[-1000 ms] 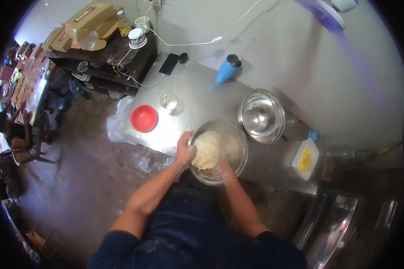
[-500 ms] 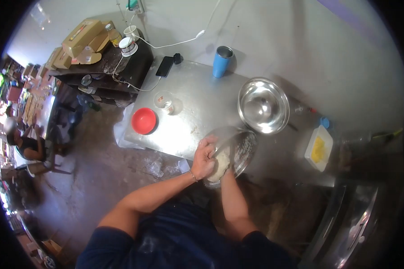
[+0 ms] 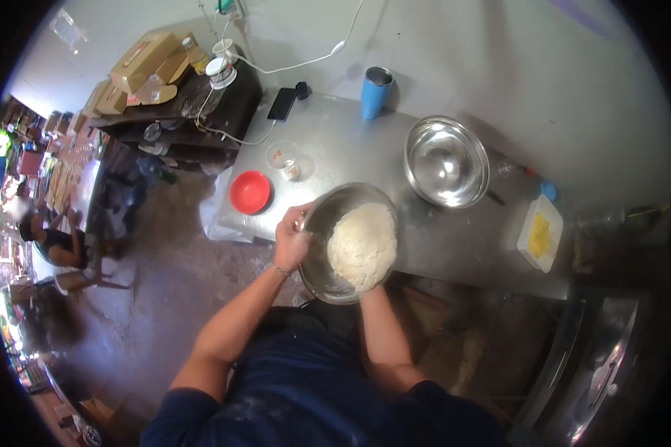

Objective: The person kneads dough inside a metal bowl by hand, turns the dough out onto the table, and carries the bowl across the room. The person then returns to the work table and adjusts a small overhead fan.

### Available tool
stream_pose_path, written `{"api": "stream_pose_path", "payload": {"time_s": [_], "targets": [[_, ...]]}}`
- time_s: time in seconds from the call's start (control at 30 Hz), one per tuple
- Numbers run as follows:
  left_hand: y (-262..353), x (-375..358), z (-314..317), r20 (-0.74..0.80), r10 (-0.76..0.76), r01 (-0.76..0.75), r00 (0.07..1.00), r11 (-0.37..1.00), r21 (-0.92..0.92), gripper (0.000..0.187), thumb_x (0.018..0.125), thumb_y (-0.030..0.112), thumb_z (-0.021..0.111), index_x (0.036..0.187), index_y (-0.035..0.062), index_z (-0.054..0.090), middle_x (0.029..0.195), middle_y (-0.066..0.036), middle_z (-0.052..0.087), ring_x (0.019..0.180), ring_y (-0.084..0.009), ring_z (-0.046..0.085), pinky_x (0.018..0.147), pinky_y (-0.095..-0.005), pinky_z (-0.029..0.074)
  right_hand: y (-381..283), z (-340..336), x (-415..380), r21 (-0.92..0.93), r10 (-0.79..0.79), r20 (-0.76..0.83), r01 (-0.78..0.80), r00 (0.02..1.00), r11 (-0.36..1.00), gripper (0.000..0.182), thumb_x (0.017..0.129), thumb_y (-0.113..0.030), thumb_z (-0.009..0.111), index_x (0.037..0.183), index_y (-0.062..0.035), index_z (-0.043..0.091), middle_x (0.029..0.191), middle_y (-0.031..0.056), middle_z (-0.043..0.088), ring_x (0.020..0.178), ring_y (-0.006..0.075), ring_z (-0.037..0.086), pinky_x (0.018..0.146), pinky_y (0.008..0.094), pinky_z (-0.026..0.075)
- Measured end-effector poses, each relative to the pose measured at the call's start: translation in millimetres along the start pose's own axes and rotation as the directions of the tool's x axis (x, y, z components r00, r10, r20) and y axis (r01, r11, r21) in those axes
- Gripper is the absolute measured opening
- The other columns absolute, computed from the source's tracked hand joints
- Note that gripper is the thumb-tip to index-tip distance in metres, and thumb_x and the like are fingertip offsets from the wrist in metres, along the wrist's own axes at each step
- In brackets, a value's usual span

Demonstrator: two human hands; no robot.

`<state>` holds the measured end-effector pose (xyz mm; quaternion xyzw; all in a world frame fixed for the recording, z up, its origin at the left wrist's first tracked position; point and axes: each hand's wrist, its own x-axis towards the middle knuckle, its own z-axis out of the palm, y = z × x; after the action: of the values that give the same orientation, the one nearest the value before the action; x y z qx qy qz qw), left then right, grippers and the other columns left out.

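Observation:
A metal bowl point(image 3: 317, 272) is tipped at the table's front edge, with a pale lump of dough point(image 3: 363, 246) inside it. My left hand point(image 3: 292, 240) grips the bowl's left rim, fingers wrapped over the edge. My right hand point(image 3: 370, 292) is at the bowl's near right side, mostly hidden by the dough and bowl, so its fingers cannot be made out. An empty shiny bowl point(image 3: 447, 162) stands on the table beyond, to the right.
On the metal table point(image 3: 328, 141) are a red bowl point(image 3: 250, 192), a clear cup point(image 3: 285, 162), a phone point(image 3: 282, 104), a blue tumbler point(image 3: 376, 93) and a white tray point(image 3: 540, 234) with yellow contents. Boxes point(image 3: 143, 62) sit on a dark shelf. A person point(image 3: 58, 244) sits far left.
The bowl has moved left and turned its opening toward the camera, showing the dough fully. My left hand has shifted left from beside the dough onto the rim. The view has shifted slightly.

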<state>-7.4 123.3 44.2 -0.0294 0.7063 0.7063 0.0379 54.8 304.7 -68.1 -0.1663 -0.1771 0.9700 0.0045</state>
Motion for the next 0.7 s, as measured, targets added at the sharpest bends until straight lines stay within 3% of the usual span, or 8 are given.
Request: {"api": "stream_pose_path", "payload": {"time_s": [0.07,0.17,0.23,0.33,0.53,0.67,0.7], "targets": [[-13.8,3.4,-21.0,-0.040,0.017,-0.020,0.999,0.998,-0.064,0.043,0.071,-0.017,0.052,0.107,-0.0013,0.070,0.124,-0.010,0.070,0.091,-0.0091,0.054,0.080,-0.0223,0.045,-18.1,2.7,-7.3,-0.023,-0.024,0.002,0.024,1.000,0.999,0.072,0.102,-0.064,0.041,0.147,-0.0086,0.050,0.143,0.0132,0.057,0.129,0.0316,0.057,0.109,0.0481,0.048],[-1.5,-1.6,-44.4,-0.078,-0.025,0.030,0.997,0.998,0.064,0.060,0.070,-0.019,0.049,0.123,0.0026,0.069,0.121,-0.005,0.067,0.100,-0.0084,0.060,0.086,-0.0231,0.049,-48.1,5.4,-18.7,-0.050,-0.083,-0.003,0.083,0.997,0.995,0.073,0.101,-0.064,0.040,0.147,-0.0082,0.050,0.143,0.0134,0.057,0.128,0.0317,0.058,0.108,0.0485,0.049],[-4.3,-2.9,-52.6,-0.145,0.055,-0.048,0.988,0.997,0.057,0.062,0.068,-0.017,0.053,0.124,0.0024,0.069,0.098,0.002,0.056,0.083,-0.0067,0.048,0.076,-0.0204,0.042,-66.1,6.9,-22.5,-0.062,-0.118,-0.008,0.118,0.993,0.991,0.073,0.101,-0.064,0.040,0.147,-0.0079,0.050,0.142,0.0135,0.058,0.127,0.0317,0.059,0.107,0.0487,0.050],[6.0,-14.4,-61.8,-0.212,0.038,-0.026,0.976,0.998,0.059,0.063,0.065,-0.016,0.054,0.124,0.0018,0.070,0.081,0.007,0.037,0.071,-0.0060,0.038,0.068,-0.0193,0.035,-92.9,9.1,-21.6,-0.087,-0.176,-0.011,0.175,0.984,0.981,0.074,0.101,-0.064,0.040,0.147,-0.0075,0.050,0.142,0.0137,0.058,0.126,0.0318,0.060,0.107,0.0491,0.050],[32.9,-39.5,-79.6,-0.279,0.034,0.004,0.960,0.991,0.133,0.061,0.066,-0.018,0.052,0.122,-0.0017,0.070,0.086,0.006,0.040,0.074,-0.0077,0.037,0.073,-0.0184,0.037,-138.4,-0.8,3.5,-0.150,-0.299,-0.043,0.290,0.953,0.945,0.075,0.100,-0.064,0.040,0.147,-0.0067,0.050,0.141,0.0141,0.059,0.124,0.0320,0.062,0.105,0.0498,0.052],[45.1,-49.4,-90.1,-0.304,0.047,0.007,0.951,0.985,0.172,0.062,0.066,-0.019,0.051,0.123,-0.0017,0.070,0.086,0.006,0.040,0.075,-0.0068,0.039,0.074,-0.0178,0.037,-139.7,21.4,27.5,-0.383,-0.458,-0.246,0.348,0.854,0.855,0.065,0.100,-0.052,0.050,0.141,-0.0015,0.055,0.136,0.0181,0.062,0.118,0.0319,0.065,0.100,0.0480,0.054],[53.4,-52.1,-89.8,-0.321,0.025,0.026,0.947,0.988,0.154,0.063,0.066,-0.019,0.051,0.124,-0.0015,0.069,0.085,0.006,0.040,0.074,-0.0062,0.039,0.073,-0.0173,0.037,-137.5,29.5,30.5,-0.742,-0.571,-0.186,0.267,0.800,0.615,0.061,0.099,-0.047,0.057,0.137,0.0005,0.059,0.135,0.0198,0.062,0.117,0.0320,0.065,0.100,0.0474,0.053]]}}
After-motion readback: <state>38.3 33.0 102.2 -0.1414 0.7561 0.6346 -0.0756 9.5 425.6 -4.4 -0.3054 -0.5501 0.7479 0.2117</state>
